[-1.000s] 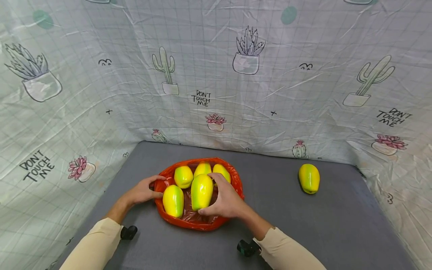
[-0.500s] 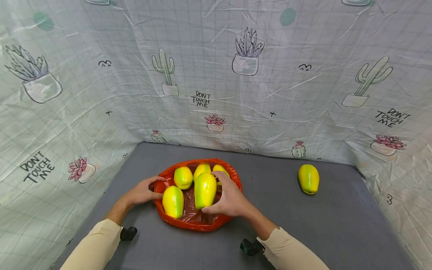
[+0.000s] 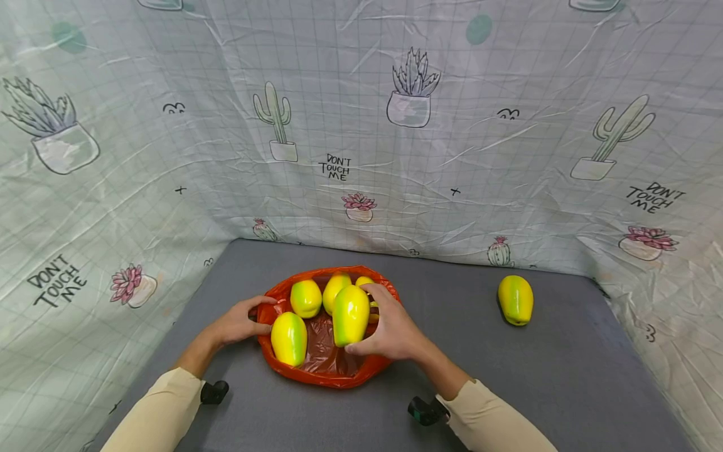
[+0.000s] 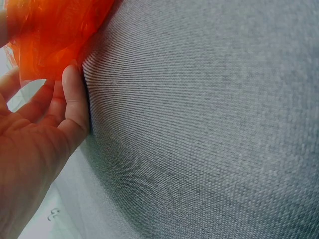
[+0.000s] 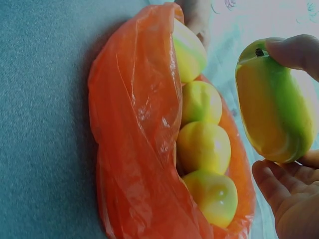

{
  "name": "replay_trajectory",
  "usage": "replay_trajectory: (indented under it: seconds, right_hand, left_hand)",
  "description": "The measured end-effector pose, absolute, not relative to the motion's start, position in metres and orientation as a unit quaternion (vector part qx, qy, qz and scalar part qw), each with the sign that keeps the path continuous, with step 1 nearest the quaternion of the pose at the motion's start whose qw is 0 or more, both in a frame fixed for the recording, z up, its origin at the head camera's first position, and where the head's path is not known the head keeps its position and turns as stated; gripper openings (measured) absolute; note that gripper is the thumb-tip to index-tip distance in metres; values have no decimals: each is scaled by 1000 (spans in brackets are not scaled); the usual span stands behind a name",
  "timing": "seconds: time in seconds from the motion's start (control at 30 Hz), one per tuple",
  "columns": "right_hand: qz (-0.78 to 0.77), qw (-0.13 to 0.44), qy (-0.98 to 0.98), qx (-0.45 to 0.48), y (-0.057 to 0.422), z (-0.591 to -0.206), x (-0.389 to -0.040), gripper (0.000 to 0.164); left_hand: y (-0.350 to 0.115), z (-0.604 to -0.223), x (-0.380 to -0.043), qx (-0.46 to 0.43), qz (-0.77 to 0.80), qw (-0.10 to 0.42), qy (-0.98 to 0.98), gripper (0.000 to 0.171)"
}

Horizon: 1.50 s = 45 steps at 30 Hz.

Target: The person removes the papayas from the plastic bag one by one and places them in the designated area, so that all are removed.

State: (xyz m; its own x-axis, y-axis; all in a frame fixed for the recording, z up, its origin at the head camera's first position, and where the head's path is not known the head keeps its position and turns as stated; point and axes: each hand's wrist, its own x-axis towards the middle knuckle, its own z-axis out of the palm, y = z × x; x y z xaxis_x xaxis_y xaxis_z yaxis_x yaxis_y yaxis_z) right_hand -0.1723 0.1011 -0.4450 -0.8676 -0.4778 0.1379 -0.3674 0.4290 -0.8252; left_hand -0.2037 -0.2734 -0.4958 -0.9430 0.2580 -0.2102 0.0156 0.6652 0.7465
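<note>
My right hand (image 3: pixel 395 328) grips a glossy yellow-green papaya (image 3: pixel 351 316) between thumb and fingers. In the right wrist view this papaya (image 5: pixel 276 104) is held above the bag, its dark stem end by the thumb. A red plastic bag (image 3: pixel 316 379) lies wide open on the table, its mouth facing up. Several more papayas sit inside, one at the front left (image 3: pixel 289 339) and others along the back, the rearmost right one partly hidden by my right hand. My left hand (image 3: pixel 233 323) holds the left rim of the bag; in the left wrist view, thumb and fingers take the red plastic (image 4: pixel 55 45) between them.
Another papaya (image 3: pixel 516 300) lies by itself on the grey tabletop (image 3: pixel 565 376), to the right of the bag. A printed curtain (image 3: pixel 361 125) with cactus drawings hangs behind the table and along both sides.
My right hand has carried its papaya a little to the right over the bag, uncovering more of the back middle papaya. The left hand stays at the rim.
</note>
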Motion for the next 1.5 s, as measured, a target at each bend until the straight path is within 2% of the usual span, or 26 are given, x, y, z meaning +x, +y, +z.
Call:
replay_trajectory:
  seconds: [0.47,1.5]
  right_hand:
    - [-438,35,867,-237,120,-445,-178,106]
    - [-456,39,853,-251,159,-443,-187,99]
  left_hand:
    - [-274,-500,-205,70,397,153,902,70]
    - [-272,-498,-204,61,397,166,901,71]
